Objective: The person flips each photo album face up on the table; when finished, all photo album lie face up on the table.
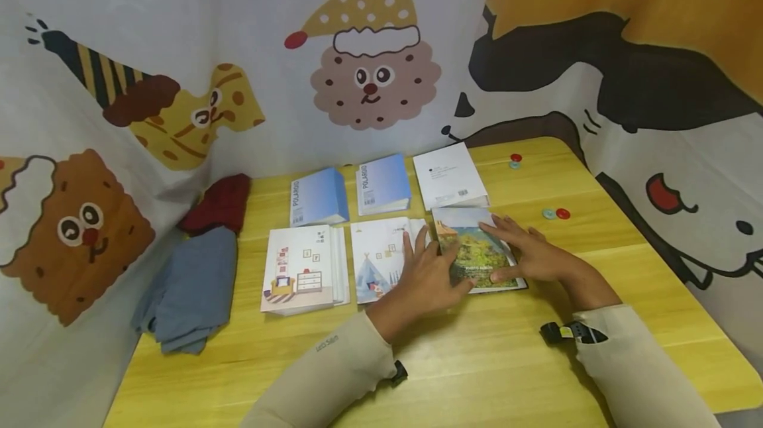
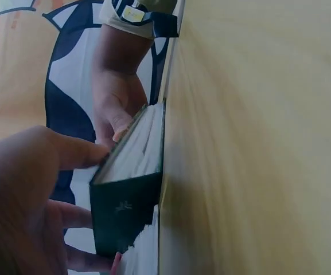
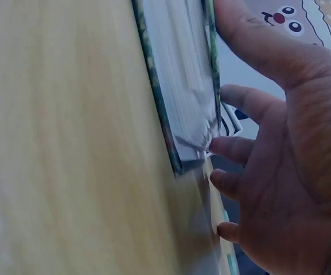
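Note:
A photo album (image 1: 479, 249) with a green landscape cover lies flat at the front right of a group of books. My left hand (image 1: 426, 275) spreads over its left side, thumb on the cover and other fingers reaching across the neighbouring white book (image 1: 372, 262). On the other side, my right hand (image 1: 536, 256) touches the album's cover and right edge with fingers apart. The left wrist view shows the album's dark green spine (image 2: 125, 212) beside my left fingers. Its page edges (image 3: 179, 74) and my right palm (image 3: 291, 143) face the right wrist camera.
Behind stand two blue POLAROID albums (image 1: 318, 196) (image 1: 383, 183) and a white book (image 1: 450, 175). Another white illustrated book (image 1: 301, 269) lies front left. Folded grey cloth (image 1: 197, 289) and dark red cloth (image 1: 220, 206) lie left; small red and green discs (image 1: 562, 214) lie right.

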`<state>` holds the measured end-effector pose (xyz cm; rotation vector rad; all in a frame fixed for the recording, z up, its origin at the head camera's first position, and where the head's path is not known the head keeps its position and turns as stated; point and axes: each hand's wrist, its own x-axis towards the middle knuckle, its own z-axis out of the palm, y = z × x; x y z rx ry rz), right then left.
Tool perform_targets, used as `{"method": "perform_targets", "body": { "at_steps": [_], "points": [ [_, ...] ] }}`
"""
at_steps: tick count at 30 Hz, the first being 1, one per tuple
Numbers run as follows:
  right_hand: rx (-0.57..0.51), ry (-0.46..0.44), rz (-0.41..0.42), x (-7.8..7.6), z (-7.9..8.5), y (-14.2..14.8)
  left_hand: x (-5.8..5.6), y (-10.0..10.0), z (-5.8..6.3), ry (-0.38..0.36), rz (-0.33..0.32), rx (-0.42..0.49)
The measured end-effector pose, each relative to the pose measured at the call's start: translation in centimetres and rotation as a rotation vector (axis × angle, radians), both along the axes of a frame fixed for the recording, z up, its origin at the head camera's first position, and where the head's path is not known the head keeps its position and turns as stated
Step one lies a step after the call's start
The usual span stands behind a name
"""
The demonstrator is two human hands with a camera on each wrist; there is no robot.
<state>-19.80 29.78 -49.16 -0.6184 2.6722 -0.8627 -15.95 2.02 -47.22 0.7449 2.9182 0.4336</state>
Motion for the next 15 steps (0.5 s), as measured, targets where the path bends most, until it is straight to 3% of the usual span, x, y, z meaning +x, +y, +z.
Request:
{"method": "perform_targets", "body": {
  "at_steps": [6, 15],
  "points": [
    [0.01, -0.009, -0.007, -0.09, 0.2, -0.15, -0.15, 0.17, -0.63, 0.012, -0.008, -0.064],
    [0.025, -0.016, -0.013, -0.03, 0.12, -0.26, -0.48, 0.22, -0.35, 0.022, -0.007, -0.123]
  ]
}}
